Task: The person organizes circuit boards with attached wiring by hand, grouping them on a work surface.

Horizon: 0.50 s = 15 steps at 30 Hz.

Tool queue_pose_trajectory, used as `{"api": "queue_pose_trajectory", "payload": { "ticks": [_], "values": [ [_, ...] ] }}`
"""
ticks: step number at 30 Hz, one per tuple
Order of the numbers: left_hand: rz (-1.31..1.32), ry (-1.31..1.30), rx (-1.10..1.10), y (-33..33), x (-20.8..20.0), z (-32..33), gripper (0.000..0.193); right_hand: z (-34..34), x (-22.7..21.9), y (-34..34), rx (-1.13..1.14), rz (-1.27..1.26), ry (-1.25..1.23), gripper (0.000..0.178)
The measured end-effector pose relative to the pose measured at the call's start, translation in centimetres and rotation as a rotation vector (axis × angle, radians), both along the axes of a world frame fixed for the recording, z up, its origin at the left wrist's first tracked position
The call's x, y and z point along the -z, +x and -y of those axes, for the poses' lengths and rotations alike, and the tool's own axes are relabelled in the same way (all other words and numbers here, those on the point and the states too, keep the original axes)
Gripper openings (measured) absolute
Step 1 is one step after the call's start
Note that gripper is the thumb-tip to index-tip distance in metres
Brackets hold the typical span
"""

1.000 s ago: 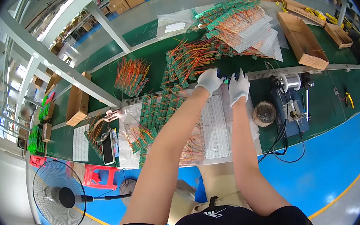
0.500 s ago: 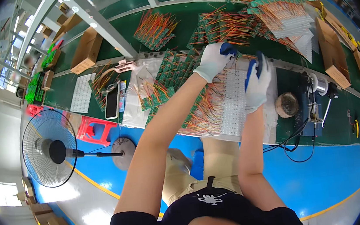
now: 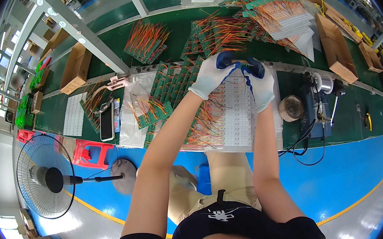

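Note:
Both hands wear white gloves with blue-coated fingers and meet over the far edge of a white panel (image 3: 237,110) dotted with small holes. My left hand (image 3: 214,75) is closed, its fingertips pinched together. Close beside it, my right hand (image 3: 260,86) has curled fingers brought toward the left fingertips. Whatever lies between them is small and mostly hidden. Orange and red wires (image 3: 206,125) spread over the panel's left part. Left of my left hand lie rows of green circuit boards (image 3: 169,82), some with wires attached.
Wired boards (image 3: 148,37) lie in piles at the back. On the right stand a round, rough-sided pot (image 3: 290,108), a blue bench device with a spool (image 3: 323,84) and a cardboard box (image 3: 336,53). A phone (image 3: 106,123) lies left; a standing fan (image 3: 48,179) is beside the bench.
My right hand has moved in to my left hand, and its extended fingers have curled. The left hand stays near the panel's far edge. The whole view has shifted slightly.

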<state>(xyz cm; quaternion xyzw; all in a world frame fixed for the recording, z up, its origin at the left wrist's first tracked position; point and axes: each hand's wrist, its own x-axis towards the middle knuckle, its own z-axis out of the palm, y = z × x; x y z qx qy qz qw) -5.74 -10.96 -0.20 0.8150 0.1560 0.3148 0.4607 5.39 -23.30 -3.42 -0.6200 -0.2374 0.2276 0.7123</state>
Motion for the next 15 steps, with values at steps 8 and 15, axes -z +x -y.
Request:
{"api": "queue_pose_trajectory", "payload": {
  "ticks": [8, 15],
  "values": [
    [-0.137, -0.136, -0.225, -4.1, -0.5, -2.3, 0.026, -3.2, -2.6, -2.9, -0.06, 0.774, -0.104, 0.042],
    [0.079, -0.55, -0.081, -8.3, -1.1, -2.4, 0.025, -3.6, -0.4, -2.4, 0.171, 0.583, -0.239, 0.038]
  ]
}}
